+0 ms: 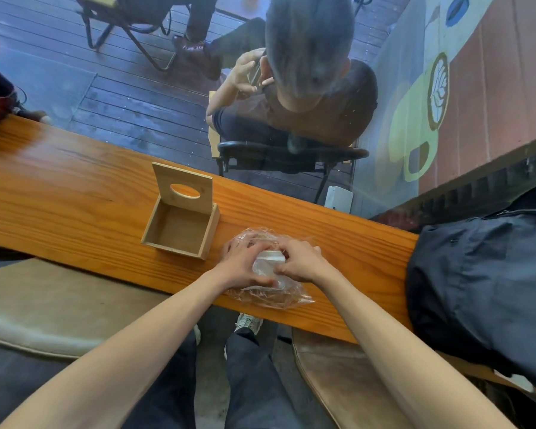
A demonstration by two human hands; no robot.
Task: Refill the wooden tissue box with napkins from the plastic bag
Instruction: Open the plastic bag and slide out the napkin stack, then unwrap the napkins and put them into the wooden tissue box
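step: get napkins (pixel 268 266) out of bag (pixel 270 292) | both hands' fingers seemingly pinch film over stack | box (pixel 180 230) open, 10 o'clock | tip: spread mouth, lift stack square

**Layout on the counter**

Counter (pixel 75 193) runs diagonally, upper left to lower right of frame. Wooden tissue box (pixel 180 226) sits on it at centre, lid (pixel 184 187) raised at the box's far side, inside bare. Plastic bag (pixel 270 292) lies on counter just right of box, toward near edge, w/ napkins (pixel 268 266) in it. Left hand (pixel 243 264) & right hand (pixel 302 261) both on bag, side by side, napkins between them. Backpack (pixel 483 289) at right of frame, on counter's right end. Seated person (pixel 307 97) beyond counter, upper centre. Cushioned seats (pixel 44 308) below counter, lower left & lower right.
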